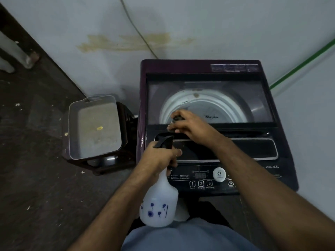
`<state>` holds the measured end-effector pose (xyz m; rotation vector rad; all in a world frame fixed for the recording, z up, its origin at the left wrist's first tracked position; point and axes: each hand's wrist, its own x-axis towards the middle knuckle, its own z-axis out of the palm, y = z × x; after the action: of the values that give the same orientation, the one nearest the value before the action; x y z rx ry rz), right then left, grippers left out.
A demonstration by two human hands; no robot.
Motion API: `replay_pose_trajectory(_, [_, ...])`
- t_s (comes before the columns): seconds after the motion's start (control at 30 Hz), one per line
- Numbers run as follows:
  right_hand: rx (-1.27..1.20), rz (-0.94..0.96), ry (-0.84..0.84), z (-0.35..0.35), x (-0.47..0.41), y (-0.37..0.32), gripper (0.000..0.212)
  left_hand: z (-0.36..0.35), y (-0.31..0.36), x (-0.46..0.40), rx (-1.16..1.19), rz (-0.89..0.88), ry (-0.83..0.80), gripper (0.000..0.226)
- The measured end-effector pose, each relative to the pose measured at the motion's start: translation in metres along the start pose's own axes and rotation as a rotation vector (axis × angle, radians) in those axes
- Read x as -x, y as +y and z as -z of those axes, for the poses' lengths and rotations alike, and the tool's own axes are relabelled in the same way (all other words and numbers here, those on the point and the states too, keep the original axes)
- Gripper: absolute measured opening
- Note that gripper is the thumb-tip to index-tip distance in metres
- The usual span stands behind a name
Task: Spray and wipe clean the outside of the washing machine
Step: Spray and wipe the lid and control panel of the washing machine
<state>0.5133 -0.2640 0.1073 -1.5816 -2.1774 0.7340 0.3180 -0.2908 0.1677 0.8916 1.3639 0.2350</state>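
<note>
We see a dim, soft, grainy view with wide-angle bending at the edges, the floor (36, 142) sunk in shadow, pale glare on the washing machine lid (253, 105), and slightly blurred hands.

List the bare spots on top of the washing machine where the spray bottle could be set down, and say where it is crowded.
Free: the glass lid right of the right hand, up to the machine's back rim, and the dark recessed panel's right half. Crowded: the front-left corner, where the left hand holds the spray bottle and the right hand presses a dark cloth on the lid's front edge.
</note>
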Motion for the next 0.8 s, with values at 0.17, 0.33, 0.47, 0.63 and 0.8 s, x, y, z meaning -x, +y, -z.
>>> replay_pose_trajectory(0.17, [-0.126, 0.005, -0.034, 0.000, -0.013, 0.016, 0.036, -0.029, 0.000, -0.001, 0.065, 0.098, 0.091, 0.014])
replay_pose_trajectory(0.33, [0.059, 0.182, -0.095, 0.012, 0.003, 0.038, 0.036, -0.057, -0.001, -0.002, 0.160, 0.099, 0.217, 0.010])
replay_pose_trajectory(0.47, [0.183, 0.232, -0.171, 0.008, -0.005, 0.030, 0.042, -0.083, -0.002, 0.000, 0.247, 0.056, 0.342, 0.009])
replay_pose_trajectory(0.63, [0.214, 0.335, -0.302, 0.026, 0.001, 0.039, 0.034, -0.108, -0.001, 0.005, 0.267, 0.031, 0.404, 0.007])
replay_pose_trajectory(0.8, [0.194, 0.405, -0.289, 0.060, 0.041, 0.103, 0.035, -0.123, -0.002, 0.004, 0.255, 0.000, 0.394, 0.009])
